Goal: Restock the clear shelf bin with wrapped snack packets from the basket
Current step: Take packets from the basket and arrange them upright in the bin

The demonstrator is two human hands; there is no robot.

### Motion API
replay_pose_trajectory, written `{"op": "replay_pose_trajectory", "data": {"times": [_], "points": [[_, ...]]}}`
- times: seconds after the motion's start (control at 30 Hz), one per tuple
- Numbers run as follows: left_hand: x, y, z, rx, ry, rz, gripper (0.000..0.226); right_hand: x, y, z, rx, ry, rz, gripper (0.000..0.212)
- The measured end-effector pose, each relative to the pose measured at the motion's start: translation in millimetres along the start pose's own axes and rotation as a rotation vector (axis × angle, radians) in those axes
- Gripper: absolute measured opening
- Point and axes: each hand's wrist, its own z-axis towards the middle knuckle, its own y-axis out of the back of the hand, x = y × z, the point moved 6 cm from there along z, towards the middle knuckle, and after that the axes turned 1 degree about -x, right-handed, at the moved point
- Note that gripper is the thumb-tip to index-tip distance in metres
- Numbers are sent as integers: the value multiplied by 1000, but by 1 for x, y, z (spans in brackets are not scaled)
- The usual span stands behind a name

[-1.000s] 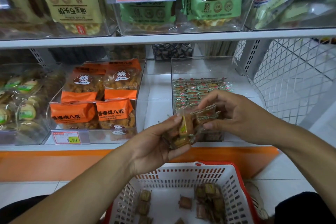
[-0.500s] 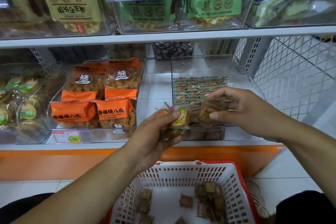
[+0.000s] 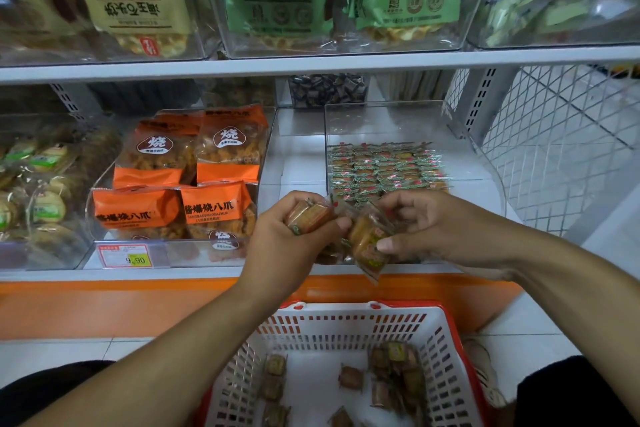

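My left hand point(image 3: 287, 246) grips a few wrapped snack packets point(image 3: 308, 217) in front of the shelf edge. My right hand point(image 3: 433, 229) pinches another clear-wrapped brown packet point(image 3: 369, 246) right beside them, thumb under it. Both hands hover just before the front wall of the clear shelf bin point(image 3: 478, 163), which holds rows of the same packets point(image 3: 384, 166) laid flat. Below, the white basket point(image 3: 346, 326) with a red rim holds several loose packets point(image 3: 394, 378) on its floor.
A neighbouring clear bin holds orange snack bags point(image 3: 187, 180) with a price tag point(image 3: 126, 256) on its front. The upper shelf point(image 3: 311, 61) carries bins of green and yellow bags. A white wire mesh panel point(image 3: 561, 135) closes the right side. An orange plinth point(image 3: 104, 305) runs under the shelf.
My hands had separated, the right one carrying a packet toward the bin; now they are together again at the shelf front, and the right hand pinches a packet beside the left hand's bunch.
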Motion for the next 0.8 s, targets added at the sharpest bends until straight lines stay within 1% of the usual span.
{"op": "replay_pose_trajectory", "data": {"times": [0.1,0.13,0.27,0.37,0.4,0.43,0.47,0.5,0.53,0.57,0.63,0.73,0.8], "points": [[0,-4,0,55,35,2,27,-1,-6,0,59,-36,37,63],[1,-6,0,62,46,1,27,0,-7,-1,84,-44,21,63],[7,-15,3,42,101,-41,28,4,0,-2,99,-76,-30,48],[9,-24,12,-4,136,-125,22,21,14,-10,95,-13,-20,41],[9,-26,16,-19,136,-122,18,29,25,-12,49,28,-66,39],[8,-29,20,-25,135,-132,15,37,42,-12,-54,81,-205,37],[7,-32,24,-18,136,-156,14,45,65,-11,-213,123,-434,35],[7,-35,27,3,141,-175,14,51,85,-9,-364,141,-714,35],[7,-40,28,27,148,-177,16,54,97,-5,-449,136,-967,34],[8,-44,30,51,156,-161,19,52,104,2,-469,103,-1140,32],[12,-50,30,88,178,-141,26,33,110,20,-409,-13,-1347,30],[20,-57,29,135,223,-138,32,3,107,42,-277,-188,-1563,32],[22,-58,29,152,244,-151,33,-9,104,50,-203,-272,-1696,31]]}}
